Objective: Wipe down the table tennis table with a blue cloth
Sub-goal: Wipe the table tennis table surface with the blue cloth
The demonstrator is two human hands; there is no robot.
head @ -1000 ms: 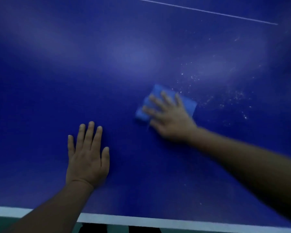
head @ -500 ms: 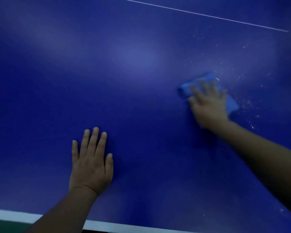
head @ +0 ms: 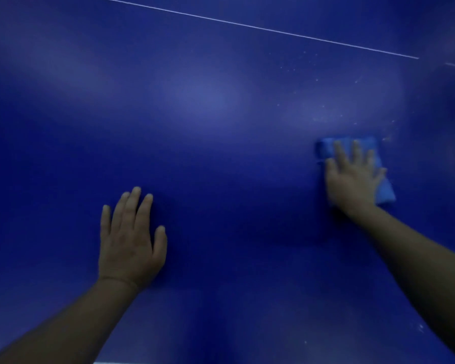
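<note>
The dark blue table tennis table fills the head view. A folded light blue cloth lies flat on it at the right. My right hand presses down on the cloth with fingers spread, covering most of it; the cloth's far edge and right corner stick out. My left hand rests palm down on the bare table at the lower left, fingers together, holding nothing.
A thin white line crosses the table's far part. Pale specks of dust are scattered just beyond the cloth and further back to the right. A sliver of the white near edge shows at the bottom.
My right hand has slid the cloth from the middle of the table out to the right. The left hand has stayed planted; the view has shifted so less of the near edge shows.
</note>
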